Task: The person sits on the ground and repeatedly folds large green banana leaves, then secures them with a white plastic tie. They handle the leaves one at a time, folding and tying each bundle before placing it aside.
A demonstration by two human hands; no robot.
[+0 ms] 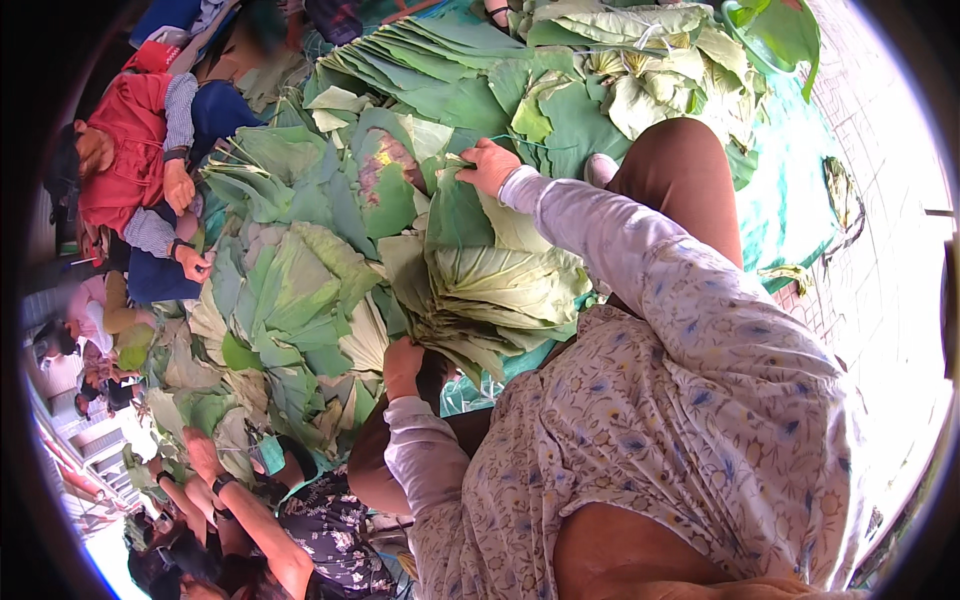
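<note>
A thick bundle of folded lotus leaves (505, 290), pale green and veined, lies in front of my lap, its layers fanned like pages. My left hand (403, 368) is closed on the near left edge of this bundle, its fingertips partly hidden by the leaves. Farther off, my right hand (490, 167) pinches the upper edge of a darker green lotus leaf (458, 212), which stands up from the bundle. Just left of it lies a leaf with a yellow and brown patch (388, 170).
Heaped loose leaves (285, 290) spread to the left, and stacked leaves (420, 65) lie beyond. A person in a red vest (125, 150) sits at the left; another person's arm (255, 520) reaches in at lower left. Green sheeting (790, 190) borders paving (890, 180) at right.
</note>
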